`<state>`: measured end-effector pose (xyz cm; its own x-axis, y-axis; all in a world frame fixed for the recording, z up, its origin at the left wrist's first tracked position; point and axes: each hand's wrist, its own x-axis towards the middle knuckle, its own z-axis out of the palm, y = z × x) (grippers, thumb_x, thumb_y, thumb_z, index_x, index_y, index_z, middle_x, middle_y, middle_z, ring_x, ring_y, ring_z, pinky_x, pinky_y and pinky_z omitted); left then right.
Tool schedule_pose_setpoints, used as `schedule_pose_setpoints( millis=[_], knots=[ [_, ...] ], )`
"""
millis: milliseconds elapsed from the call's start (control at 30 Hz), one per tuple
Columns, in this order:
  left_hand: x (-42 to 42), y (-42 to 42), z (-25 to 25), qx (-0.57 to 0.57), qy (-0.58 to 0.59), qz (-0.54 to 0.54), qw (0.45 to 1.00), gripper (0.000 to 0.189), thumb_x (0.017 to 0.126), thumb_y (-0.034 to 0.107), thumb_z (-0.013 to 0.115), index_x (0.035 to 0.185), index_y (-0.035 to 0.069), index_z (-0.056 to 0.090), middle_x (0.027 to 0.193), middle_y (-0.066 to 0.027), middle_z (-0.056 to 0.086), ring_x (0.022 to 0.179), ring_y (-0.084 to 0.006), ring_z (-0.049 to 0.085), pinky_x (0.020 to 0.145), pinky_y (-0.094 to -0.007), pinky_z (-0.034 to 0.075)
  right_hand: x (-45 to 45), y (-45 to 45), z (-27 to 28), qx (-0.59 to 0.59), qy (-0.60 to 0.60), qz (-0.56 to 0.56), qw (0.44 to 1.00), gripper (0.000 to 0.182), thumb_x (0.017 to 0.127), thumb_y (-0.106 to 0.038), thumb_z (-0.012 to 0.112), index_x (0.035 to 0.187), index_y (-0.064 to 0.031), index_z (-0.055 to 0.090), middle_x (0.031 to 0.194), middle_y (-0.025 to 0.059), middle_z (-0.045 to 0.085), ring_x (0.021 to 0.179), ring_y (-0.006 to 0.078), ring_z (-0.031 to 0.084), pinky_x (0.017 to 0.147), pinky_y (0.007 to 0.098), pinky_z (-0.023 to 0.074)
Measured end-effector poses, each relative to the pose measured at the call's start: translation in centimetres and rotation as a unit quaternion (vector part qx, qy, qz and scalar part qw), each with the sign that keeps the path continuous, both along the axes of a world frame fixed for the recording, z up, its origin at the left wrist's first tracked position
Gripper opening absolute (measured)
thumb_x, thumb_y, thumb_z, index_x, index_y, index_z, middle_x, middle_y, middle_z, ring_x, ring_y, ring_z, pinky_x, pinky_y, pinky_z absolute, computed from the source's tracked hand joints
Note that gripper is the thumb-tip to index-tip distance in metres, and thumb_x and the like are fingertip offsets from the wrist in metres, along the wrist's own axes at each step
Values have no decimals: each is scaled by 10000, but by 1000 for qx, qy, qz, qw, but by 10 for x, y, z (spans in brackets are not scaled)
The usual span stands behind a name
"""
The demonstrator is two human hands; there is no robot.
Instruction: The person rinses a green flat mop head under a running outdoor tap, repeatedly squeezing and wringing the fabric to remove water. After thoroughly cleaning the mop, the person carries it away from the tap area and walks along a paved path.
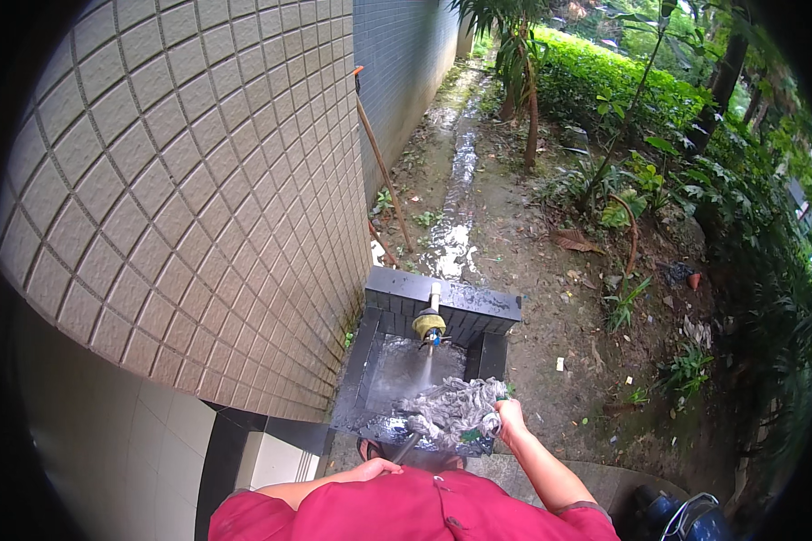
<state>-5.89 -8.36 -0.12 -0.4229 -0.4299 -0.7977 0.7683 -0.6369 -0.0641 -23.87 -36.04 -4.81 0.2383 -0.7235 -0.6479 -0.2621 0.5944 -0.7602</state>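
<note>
A string mop's grey, wet head (457,409) lies over the near right part of a dark-tiled wash basin (497,351). My left hand (377,468) is closed around the mop's handle (407,448) close to my body. At the head's right end, my right hand (511,414) grips the mop's edge, where a bit of green shows. From the tap (433,336), which has a yellow cloth (427,323) wrapped about it, water sprays down beside the mop head. The fingers of both hands are partly hidden.
A beige tiled wall (230,203) rises close on the left. Behind the basin, a wooden pole (382,169) leans against it, beside a wet channel (463,169). Muddy ground and plants (622,169) lie to the right. A dark blue object with a metal handle (693,517) stands at lower right.
</note>
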Motion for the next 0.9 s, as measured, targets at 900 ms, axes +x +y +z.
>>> schedule_pose_setpoints(
  millis=[900],
  knots=[
    [6,-5,-14,8,11,-8,1000,96,820,90,507,757,37,557,661,23,553,581,-64,532,546,-176,414,1,-9,-4,29,-54,-75,995,73,622,-10,470,617,33,528,565,84,513,457,189,499,417,340,375]
  ],
)
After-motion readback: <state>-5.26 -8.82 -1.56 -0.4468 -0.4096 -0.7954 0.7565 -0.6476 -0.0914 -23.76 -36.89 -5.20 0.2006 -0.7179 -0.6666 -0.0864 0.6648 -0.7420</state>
